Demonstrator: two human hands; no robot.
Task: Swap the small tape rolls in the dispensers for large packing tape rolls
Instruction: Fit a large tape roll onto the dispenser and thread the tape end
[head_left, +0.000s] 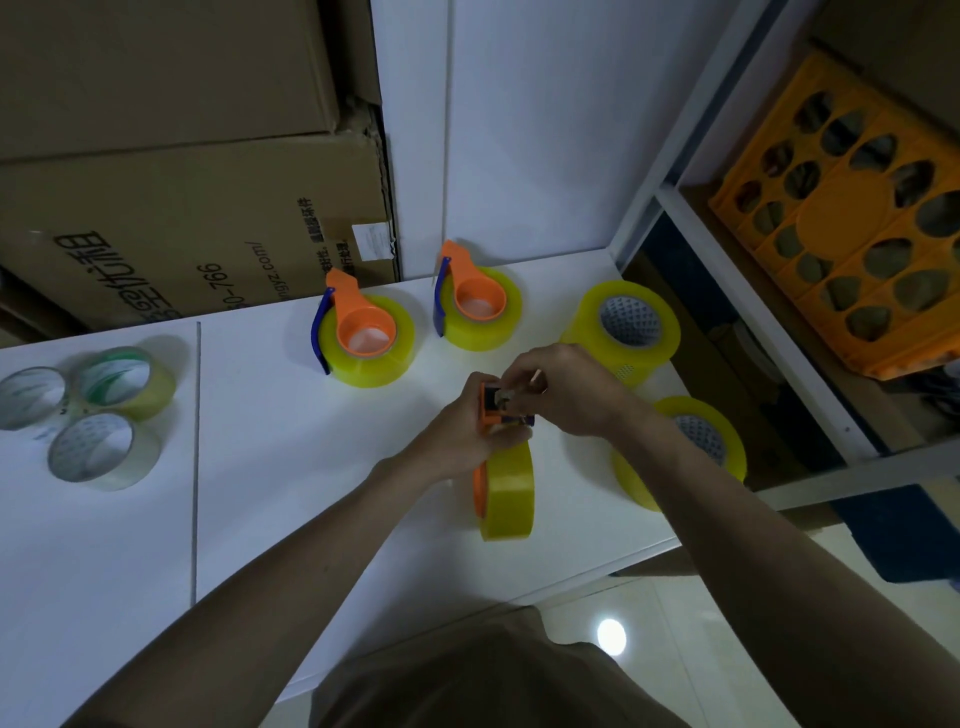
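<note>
A white desk carries everything, with brown cardboard boxes stacked behind it and an orange plastic crate on a shelf to the right. Two loose large rolls of yellow packing tape lie flat on the desk's right side: the far one tall, with a patterned grey core, the near one partly hidden by the right forearm. At the back, two orange dispensers with blue blades, the left and the right, lie flat, each already loaded with a large yellow roll. On the far left sit three small rolls, pale and nearly clear, touching each other. Near the middle, a third orange dispenser is held on edge over the desk, a yellow roll seated in it. The left hand wraps its grip around the dispenser's head. The right hand pinches narrowly at the blade end; what its fingertips hold is too small to tell.
</note>
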